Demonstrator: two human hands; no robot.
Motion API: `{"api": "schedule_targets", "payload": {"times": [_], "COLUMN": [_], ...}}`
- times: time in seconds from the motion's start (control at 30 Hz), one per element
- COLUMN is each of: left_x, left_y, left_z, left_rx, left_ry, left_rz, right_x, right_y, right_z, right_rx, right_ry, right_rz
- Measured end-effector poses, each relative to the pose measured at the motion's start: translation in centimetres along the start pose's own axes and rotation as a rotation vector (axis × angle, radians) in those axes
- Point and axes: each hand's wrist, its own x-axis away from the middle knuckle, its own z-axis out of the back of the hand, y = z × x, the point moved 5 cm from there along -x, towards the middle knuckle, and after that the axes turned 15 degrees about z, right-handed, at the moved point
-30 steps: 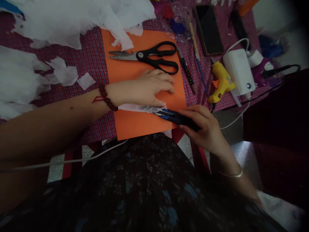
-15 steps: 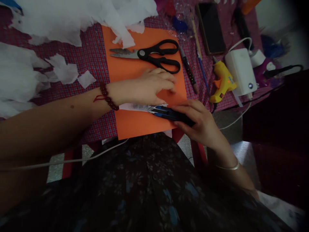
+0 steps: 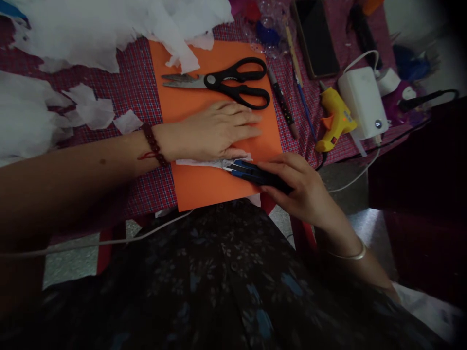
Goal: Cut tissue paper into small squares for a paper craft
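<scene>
One black-and-blue plastic utility knife [image 3: 260,174] lies across the near part of a single orange rectangular sheet [image 3: 219,187], its handle pinched between the thumb and fingers of the right hand [image 3: 304,187]. Its blade end meets one narrow, crumpled white strip [image 3: 199,164]. The left hand [image 3: 215,129] rests palm down on the sheet, fingers a little spread, its thumb over the strip.

Just beyond that hand lies one pair of black-handled metal scissors [image 3: 221,81], blades slightly parted. To the right come one dark, slim pen [image 3: 283,104], one thin wooden-and-blue stick [image 3: 305,111], one dark rectangular phone [image 3: 316,39], one yellow glue gun [image 3: 335,116] and one white box-shaped device [image 3: 364,103].

Two big heaps of white torn sheets [image 3: 83,29] cover the left and far parts; two smaller white scraps [image 3: 127,121] lie nearby. Red-and-blue checked cloth covers the surface [image 3: 134,85], with speckled grey floor [image 3: 71,262] below.
</scene>
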Motion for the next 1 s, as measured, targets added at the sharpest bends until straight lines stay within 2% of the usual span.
{"api": "schedule_targets", "payload": {"times": [0.3,0.47,0.63,0.7,0.8,0.9,1.0], "left_x": [0.5,0.2,-0.5,-0.4,0.1,0.9,1.4], "left_y": [0.3,0.0,-1.1,-1.9,-3.4,-4.3,-4.0], "left_z": [0.0,-0.5,-0.1,0.8,2.0,2.4,1.8], "left_rx": [-0.043,-0.024,0.089,0.201,0.333,0.295,0.225], "left_ry": [0.032,0.036,0.02,-0.037,-0.149,-0.118,-0.072], "left_rz": [0.013,0.034,0.012,-0.017,0.025,0.073,0.041], "right_x": [2.5,2.7,2.3,2.3,2.4,2.4,2.4], "right_y": [-2.8,-2.1,-1.2,-1.2,-1.2,-1.2,-1.1], "right_z": [-0.8,-0.6,-0.3,-0.2,-0.2,-0.2,-0.2], "right_rx": [-0.038,-0.022,-0.006,-0.004,-0.001,-0.011,-0.012], "right_ry": [0.089,0.136,0.105,0.096,0.096,0.088,0.086], "right_rz": [-0.134,-0.116,-0.078,-0.073,-0.083,-0.085,-0.076]}}
